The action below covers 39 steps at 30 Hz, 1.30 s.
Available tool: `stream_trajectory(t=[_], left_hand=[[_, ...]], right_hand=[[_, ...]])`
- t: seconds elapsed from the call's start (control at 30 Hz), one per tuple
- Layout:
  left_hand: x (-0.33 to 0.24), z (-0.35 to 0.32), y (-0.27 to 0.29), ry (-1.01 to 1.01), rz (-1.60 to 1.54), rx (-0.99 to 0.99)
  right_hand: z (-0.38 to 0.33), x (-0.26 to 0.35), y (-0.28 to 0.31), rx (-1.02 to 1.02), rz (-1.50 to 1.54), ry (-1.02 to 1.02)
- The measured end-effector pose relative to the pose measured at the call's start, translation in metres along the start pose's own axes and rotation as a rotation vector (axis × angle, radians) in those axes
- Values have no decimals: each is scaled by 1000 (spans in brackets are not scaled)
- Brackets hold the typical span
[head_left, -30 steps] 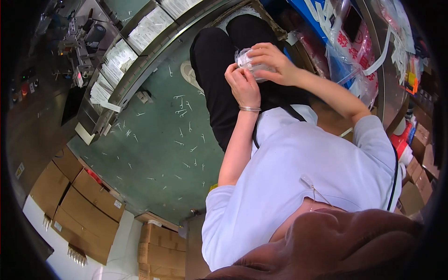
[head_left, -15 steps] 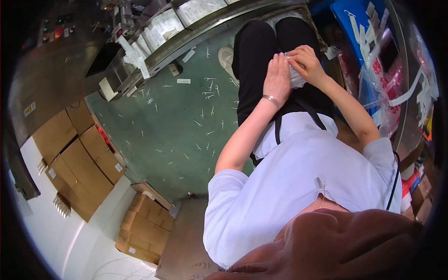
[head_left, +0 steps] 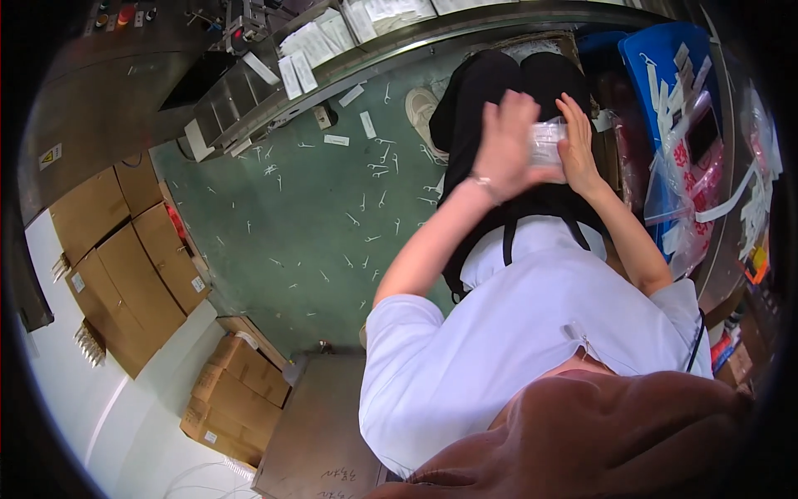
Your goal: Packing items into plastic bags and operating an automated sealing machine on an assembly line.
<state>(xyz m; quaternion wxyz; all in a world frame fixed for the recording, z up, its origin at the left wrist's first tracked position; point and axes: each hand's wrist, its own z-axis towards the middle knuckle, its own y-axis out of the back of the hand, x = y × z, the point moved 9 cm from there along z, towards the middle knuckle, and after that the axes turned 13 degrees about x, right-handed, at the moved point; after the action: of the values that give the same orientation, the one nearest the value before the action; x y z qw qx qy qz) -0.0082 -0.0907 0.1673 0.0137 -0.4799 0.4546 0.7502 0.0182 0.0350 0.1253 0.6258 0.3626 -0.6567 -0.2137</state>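
Observation:
A small clear packet (head_left: 546,143) with whitish contents is between my hands, above my lap in black trousers. My right hand (head_left: 579,148) is at its right edge, thumb against the packet and fingers stretched upward. On the left side, my left hand (head_left: 509,141) is smeared by motion. Its fingers are raised and apart, and its thumb reaches along the packet's lower edge. Whether the left palm touches the packet is hard to tell. The exact contents cannot be made out.
A metal worktop edge (head_left: 391,50) runs ahead, with white packets (head_left: 312,46) on it. Right stands a blue bin (head_left: 644,50) with white strips and clear plastic. Small white hooked pieces (head_left: 378,166) litter the green floor (head_left: 316,216). Cardboard boxes (head_left: 137,283) are at left.
My left hand has turned and lifted its fingers off the packet. My right fingers, bent over it before, now stretch up beside it. More of the packet shows. The whole view has shifted slightly.

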Motion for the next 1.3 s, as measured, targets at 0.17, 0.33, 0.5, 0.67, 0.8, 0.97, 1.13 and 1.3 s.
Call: stream_trajectory(t=[0.17, 0.33, 0.5, 0.67, 0.8, 0.97, 1.13, 1.3], left_hand=[[185, -39, 138, 629, 404, -505], [303, -26, 181, 1027, 367, -542], [344, 3, 180, 1049, 164, -596], [237, -8, 181, 461, 420, -906], [282, -143, 115, 787, 120, -1280], [464, -330, 0, 1718, -49, -908], [517, -386, -10, 2182, 102, -860], [562, -367, -82, 1482, -709, -1190]], right_hand=[[6, 6, -9, 136, -108, -50], [13, 10, -12, 149, -24, -9], [19, 17, -15, 188, -6, -39], [26, 15, -9, 167, 164, -93], [27, 7, 0, 154, 184, -167], [42, -8, 24, 74, 215, -315], [68, -67, 18, 35, 240, -584], [64, -63, 24, 58, 138, -650]])
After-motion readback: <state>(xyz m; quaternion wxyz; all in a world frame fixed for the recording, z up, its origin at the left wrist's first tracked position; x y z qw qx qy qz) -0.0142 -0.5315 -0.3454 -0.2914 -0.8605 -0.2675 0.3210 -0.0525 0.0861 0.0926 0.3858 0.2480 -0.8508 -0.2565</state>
